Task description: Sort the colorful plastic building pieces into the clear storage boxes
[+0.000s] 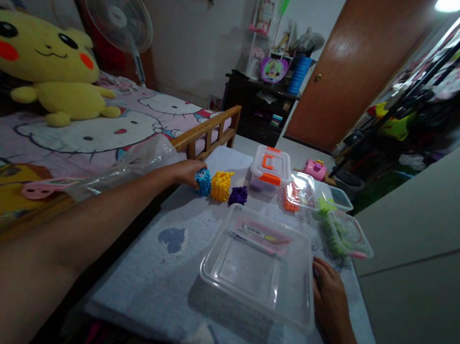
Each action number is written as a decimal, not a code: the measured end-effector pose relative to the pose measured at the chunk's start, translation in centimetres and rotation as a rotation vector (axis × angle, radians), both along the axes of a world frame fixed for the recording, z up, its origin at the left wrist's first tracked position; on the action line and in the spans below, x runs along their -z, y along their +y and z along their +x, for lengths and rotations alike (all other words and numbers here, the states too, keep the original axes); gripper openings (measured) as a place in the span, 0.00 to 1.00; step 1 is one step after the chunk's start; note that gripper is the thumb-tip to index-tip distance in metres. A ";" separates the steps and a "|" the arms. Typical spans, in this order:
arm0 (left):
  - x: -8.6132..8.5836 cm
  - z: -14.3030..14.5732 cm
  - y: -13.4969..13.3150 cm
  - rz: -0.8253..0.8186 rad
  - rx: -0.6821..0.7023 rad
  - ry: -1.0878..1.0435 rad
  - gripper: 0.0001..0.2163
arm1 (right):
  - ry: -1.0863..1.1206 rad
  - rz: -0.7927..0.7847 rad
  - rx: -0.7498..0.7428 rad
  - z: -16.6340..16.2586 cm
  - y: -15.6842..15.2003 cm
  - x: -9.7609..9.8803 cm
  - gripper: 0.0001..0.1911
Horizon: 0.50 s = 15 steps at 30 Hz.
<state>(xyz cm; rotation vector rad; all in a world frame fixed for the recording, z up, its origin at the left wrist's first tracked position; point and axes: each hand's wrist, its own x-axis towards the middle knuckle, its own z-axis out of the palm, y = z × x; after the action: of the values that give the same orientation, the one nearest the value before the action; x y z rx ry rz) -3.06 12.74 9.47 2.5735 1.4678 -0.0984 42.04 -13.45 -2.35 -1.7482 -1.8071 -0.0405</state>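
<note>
My left hand (189, 172) reaches to the far left part of the table, its fingers closed around a bundle of light-blue plastic pieces (203, 181). Just right of it stand a yellow bundle (221, 186) and a smaller dark purple one (238, 195). A large clear plastic box (252, 285) lies in front of me, with a flat printed packet (261, 234) showing at its far side. At the box's right edge is my right hand (329, 296), fingers curled against the rim; its fingertips are partly hidden.
Behind the large box stand an orange-handled clear box (271, 167), a clear container with orange pieces (297, 193) and green pieces (336, 238) beside a pink-edged lid (350, 235). A wooden bed rail (205, 132) borders the cloth-covered table (138, 286) at left.
</note>
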 end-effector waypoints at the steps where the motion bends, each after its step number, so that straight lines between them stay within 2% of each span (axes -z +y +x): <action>1: -0.1 0.0 -0.1 0.004 -0.002 0.004 0.29 | -0.006 -0.013 -0.006 0.1 0.0 0.2 0.17; 9: -1.6 -0.6 -0.9 0.037 -0.016 0.006 0.26 | -0.006 -0.021 0.006 0.1 -0.1 0.2 0.16; 12: -3.1 -0.7 -1.9 0.061 0.022 -0.006 0.25 | 0.017 -0.018 0.007 0.1 0.0 0.2 0.16; 15: -5.5 -0.3 -3.7 0.089 0.055 -0.040 0.26 | 0.028 -0.025 0.002 0.2 0.0 0.4 0.16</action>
<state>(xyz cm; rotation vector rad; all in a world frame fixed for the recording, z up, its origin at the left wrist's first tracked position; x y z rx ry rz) -3.34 9.06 14.96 2.6703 1.4196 0.0118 42.29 -13.45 -2.73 -1.7588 -1.7931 0.0063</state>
